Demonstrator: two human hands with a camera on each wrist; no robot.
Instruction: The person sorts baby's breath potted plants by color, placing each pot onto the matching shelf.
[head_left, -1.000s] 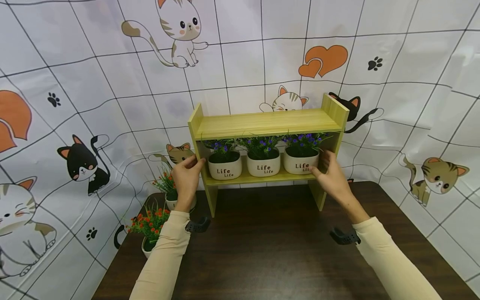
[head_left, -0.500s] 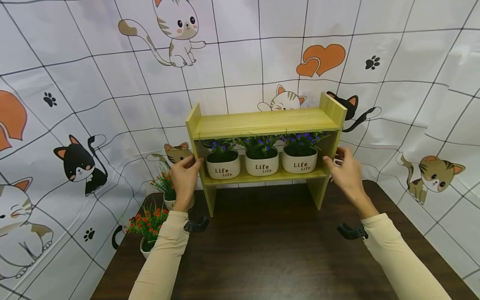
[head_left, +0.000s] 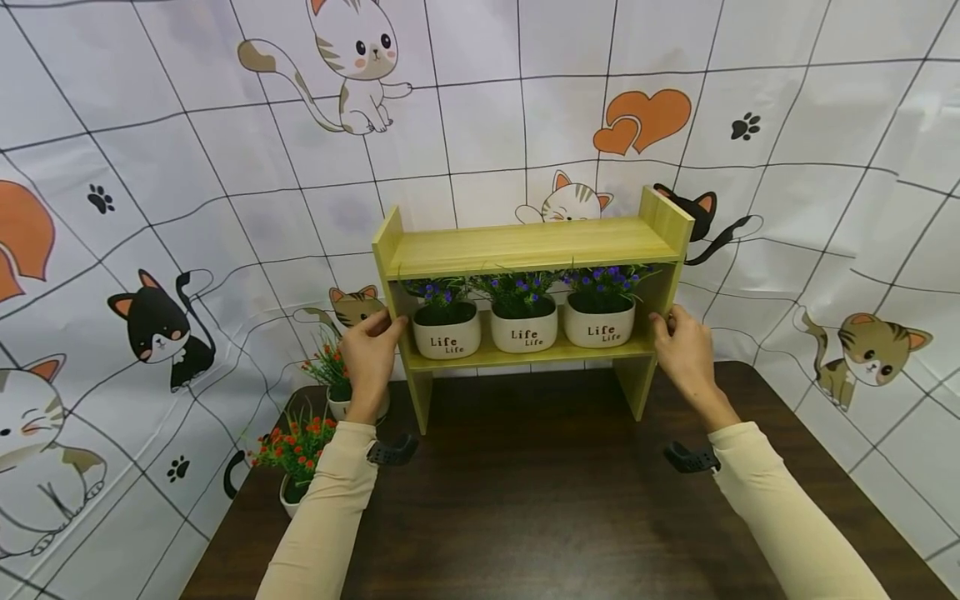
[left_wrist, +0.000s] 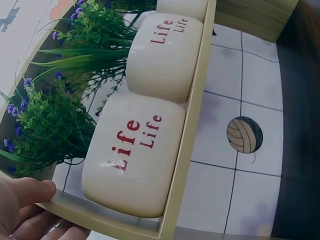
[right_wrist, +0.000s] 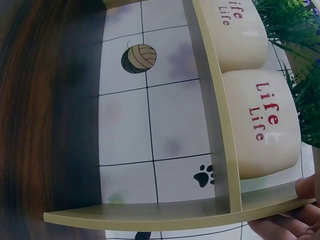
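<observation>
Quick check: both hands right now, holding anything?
Left hand: grips the left side panel of the wooden shelf.
Right hand: grips its right side panel.

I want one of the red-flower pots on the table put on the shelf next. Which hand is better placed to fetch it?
Probably the left hand. It holds the shelf's left side, and both red-flower pots stand just below and left of it. The right hand is at the far side panel.

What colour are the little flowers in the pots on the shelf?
Purple-blue flowers above white pots; the head view shows them best.
</observation>
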